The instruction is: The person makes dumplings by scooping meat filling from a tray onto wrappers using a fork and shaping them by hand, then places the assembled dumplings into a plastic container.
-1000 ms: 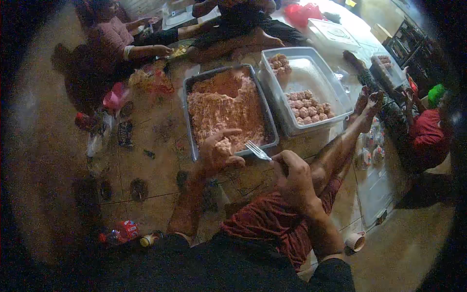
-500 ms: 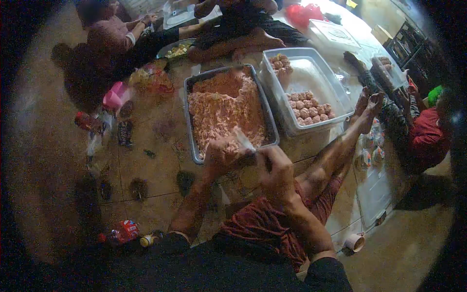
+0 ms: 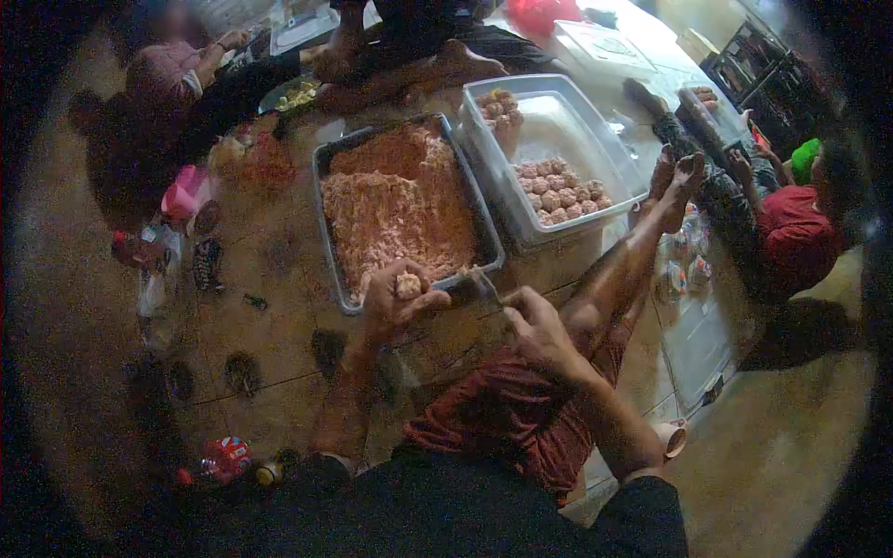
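My left hand is cupped palm up around a pale lump of ground meat, at the near edge of a dark tub of pinkish ground meat mixture. The thumb stretches out beside the lump. To its right, my right hand grips the handle of a thin spoon. A bit of meat clings to the spoon's tip, which is near the tub's front corner. Beside the tub stands a clear plastic box with rows of round meatballs and a second cluster in its far corner.
My outstretched leg lies right of the box. Several people sit around, one in a red shirt at right. A pink bag, a red-labelled bottle and a cup are on the tiled floor.
My hands have moved apart from over the tub's near edge. The left hand has turned palm up, showing the meat lump; the spoon has lowered. The whole view has shifted slightly.
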### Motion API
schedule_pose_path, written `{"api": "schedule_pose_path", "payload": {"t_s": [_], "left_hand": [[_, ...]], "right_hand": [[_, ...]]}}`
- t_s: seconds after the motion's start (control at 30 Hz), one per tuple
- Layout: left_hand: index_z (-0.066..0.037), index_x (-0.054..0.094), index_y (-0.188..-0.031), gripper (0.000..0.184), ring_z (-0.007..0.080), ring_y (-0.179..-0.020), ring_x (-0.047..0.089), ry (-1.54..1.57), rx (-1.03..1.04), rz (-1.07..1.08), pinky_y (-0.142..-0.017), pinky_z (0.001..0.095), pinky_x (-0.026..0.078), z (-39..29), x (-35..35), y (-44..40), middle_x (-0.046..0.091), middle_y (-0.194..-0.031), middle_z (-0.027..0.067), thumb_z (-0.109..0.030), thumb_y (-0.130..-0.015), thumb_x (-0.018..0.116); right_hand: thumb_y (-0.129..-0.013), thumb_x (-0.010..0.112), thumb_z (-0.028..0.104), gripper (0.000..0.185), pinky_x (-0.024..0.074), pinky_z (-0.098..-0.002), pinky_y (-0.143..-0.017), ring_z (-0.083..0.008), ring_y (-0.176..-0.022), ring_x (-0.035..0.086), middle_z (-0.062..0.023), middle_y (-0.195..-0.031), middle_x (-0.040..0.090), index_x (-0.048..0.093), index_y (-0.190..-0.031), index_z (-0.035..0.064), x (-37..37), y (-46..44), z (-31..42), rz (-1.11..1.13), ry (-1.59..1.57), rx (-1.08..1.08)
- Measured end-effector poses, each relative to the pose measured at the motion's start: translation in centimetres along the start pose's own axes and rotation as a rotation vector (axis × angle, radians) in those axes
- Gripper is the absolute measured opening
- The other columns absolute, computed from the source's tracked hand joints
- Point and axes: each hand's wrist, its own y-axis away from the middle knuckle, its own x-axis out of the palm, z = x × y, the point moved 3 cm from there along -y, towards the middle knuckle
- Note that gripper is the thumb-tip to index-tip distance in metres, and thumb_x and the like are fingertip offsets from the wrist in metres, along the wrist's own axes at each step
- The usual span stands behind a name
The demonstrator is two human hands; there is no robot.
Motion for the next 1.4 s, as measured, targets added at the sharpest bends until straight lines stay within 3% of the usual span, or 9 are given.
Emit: {"api": "schedule_pose_path", "payload": {"t_s": [0.1, 0.23, 0.33, 0.53, 0.67, 0.9, 1.03, 1.2, 1.4], "left_hand": [[-0.005, 0.068, -0.088, 0.025, 0.0123, -0.081, 0.065, -0.287, 0.228, -0.083, -0.074, 0.0318, 0.052, 3.4, 1.1, -1.9, 0.070, -0.083, 0.0052, -0.018, -0.079, 0.087], [-0.002, 0.069, -0.088, 0.021, 0.0218, -0.081, 0.071, 0.333, 0.002, 0.051, -0.072, 0.0351, 0.053, 6.2, 1.2, -2.4, 0.074, -0.090, 0.0141, -0.020, -0.085, 0.079], [-0.002, 0.068, -0.091, 0.031, 0.0203, -0.080, 0.071, -0.457, 0.558, -0.173, -0.071, 0.0339, 0.053, 0.2, 1.1, -1.5, 0.072, -0.087, 0.0137, -0.028, -0.083, 0.082], [-0.002, 0.067, -0.094, 0.041, 0.0081, -0.080, 0.063, 0.009, 0.253, 0.092, -0.070, 0.0304, 0.051, -2.8, 0.9, -0.5, 0.069, -0.083, 0.0081, -0.033, -0.078, 0.088], [-0.003, 0.068, -0.093, 0.032, 0.0129, -0.086, 0.063, -0.316, 0.268, 0.333, -0.075, 0.0316, 0.053, 0.8, 0.4, -2.4, 0.069, -0.094, 0.0039, -0.022, -0.078, 0.089], [-0.006, 0.065, -0.097, 0.038, 0.0118, -0.091, 0.062, -0.132, 0.324, 0.041, -0.079, 0.0307, 0.053, -3.7, 1.1, -0.2, 0.067, -0.092, 0.0032, -0.020, -0.074, 0.092], [-0.007, 0.066, -0.091, 0.029, 0.0111, -0.086, 0.063, -0.283, 0.160, 0.137, -0.077, 0.0290, 0.052, -0.4, 2.0, -1.3, 0.067, -0.089, 0.0040, -0.023, -0.080, 0.087], [-0.003, 0.065, -0.085, 0.029, 0.0155, -0.078, 0.068, -0.282, 0.350, 0.089, -0.071, 0.0348, 0.053, -0.8, 1.9, -0.7, 0.070, -0.085, 0.0104, -0.024, -0.082, 0.083], [-0.002, 0.066, -0.087, 0.030, 0.0154, -0.081, 0.070, -0.138, 0.131, 0.044, -0.071, 0.0357, 0.054, 2.0, 0.8, -1.5, 0.072, -0.087, 0.0116, -0.026, -0.081, 0.083]], "right_hand": [[-0.096, 0.064, 0.009, 0.016, 0.0531, -0.0378, -0.075, -0.0230, -0.084, 0.067, -0.0116, -0.089, 0.067, 0.062, -0.107, -0.0014, -0.5, 0.9, 6.8, -0.137, -0.083, 0.017], [-0.093, 0.065, 0.007, 0.011, 0.0533, -0.0385, -0.075, -0.0279, -0.082, 0.068, -0.0148, -0.091, 0.067, 0.065, -0.100, -0.0012, 1.0, 0.9, 7.3, -0.209, 0.132, -0.417], [-0.090, 0.066, 0.001, 0.009, 0.0531, -0.0363, -0.072, -0.0278, -0.083, 0.068, -0.0161, -0.088, 0.067, 0.067, -0.099, -0.0009, -0.3, 1.2, 8.8, -0.169, 0.222, -0.361], [-0.090, 0.065, -0.001, 0.013, 0.0523, -0.0317, -0.072, -0.0190, -0.082, 0.068, -0.0140, -0.087, 0.069, 0.066, -0.102, -0.0020, -1.7, 2.3, 10.5, -0.334, -0.015, -0.245], [-0.092, 0.065, 0.001, 0.011, 0.0523, -0.0315, -0.072, -0.0179, -0.079, 0.067, -0.0123, -0.088, 0.068, 0.067, -0.103, -0.0017, 1.8, 1.4, 6.7, -0.171, 0.172, -0.405], [-0.094, 0.066, 0.004, 0.010, 0.0488, -0.0283, -0.067, -0.0115, -0.074, 0.060, -0.0089, -0.080, 0.065, 0.065, -0.102, -0.0018, -0.8, 2.9, 9.1, -0.368, -0.173, -0.119], [-0.091, 0.064, 0.000, 0.012, 0.0498, -0.0312, -0.069, -0.0155, -0.075, 0.061, -0.0122, -0.086, 0.065, 0.065, -0.103, -0.0003, 2.5, 1.9, 6.3, -0.181, 0.069, -0.352], [-0.090, 0.064, -0.001, 0.013, 0.0509, -0.0339, -0.072, -0.0227, -0.079, 0.066, -0.0172, -0.085, 0.065, 0.065, -0.103, -0.0022, 0.9, 2.3, 7.9, -0.228, -0.077, -0.127], [-0.093, 0.065, 0.002, 0.009, 0.0495, -0.0297, -0.070, -0.0154, -0.077, 0.064, -0.0113, -0.084, 0.067, 0.066, -0.102, -0.0016, 0.7, 1.8, 8.7, -0.152, 0.003, -0.145]]}}
